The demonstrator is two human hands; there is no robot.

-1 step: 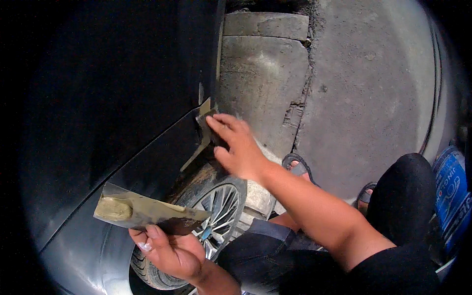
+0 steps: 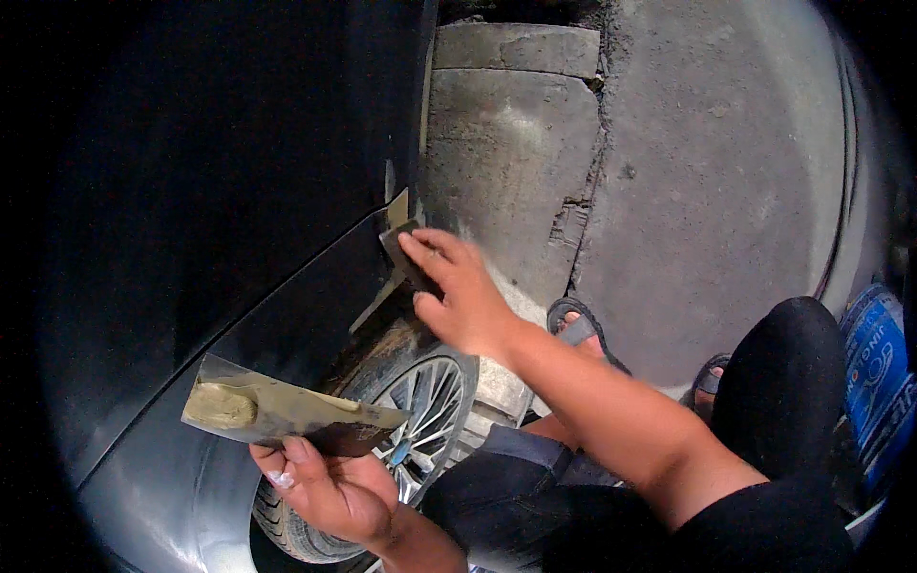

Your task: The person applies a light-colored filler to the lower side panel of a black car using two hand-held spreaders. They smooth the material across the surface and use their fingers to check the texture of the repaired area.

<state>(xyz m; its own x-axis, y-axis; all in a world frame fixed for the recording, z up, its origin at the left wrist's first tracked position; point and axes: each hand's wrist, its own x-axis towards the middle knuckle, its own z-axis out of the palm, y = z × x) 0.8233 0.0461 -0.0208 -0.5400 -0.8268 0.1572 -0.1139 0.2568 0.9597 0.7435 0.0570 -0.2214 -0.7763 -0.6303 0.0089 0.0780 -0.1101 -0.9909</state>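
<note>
My left hand grips a flat putty board by its near edge, thumb on top. A thick lump of yellowish putty sits at the board's left end, with a smear running along the rest. My right hand pinches a small dark putty spreader, its edge at the corner of the dark car body. Just above the spreader, a beige putty patch covers the end of the panel seam. Another beige strip follows the wheel-arch edge below. My palm hides part of the spreader.
A car wheel with silver spokes and a dark tyre lies between my hands. Cracked concrete stretches beyond the car. My sandalled foot and bent knee are to the right, beside a blue printed container or bag.
The spreader has tilted, and more of its dark face shows. My right hand has shifted slightly, with its fingertips a little lower. My left hand and the board have stayed put.
</note>
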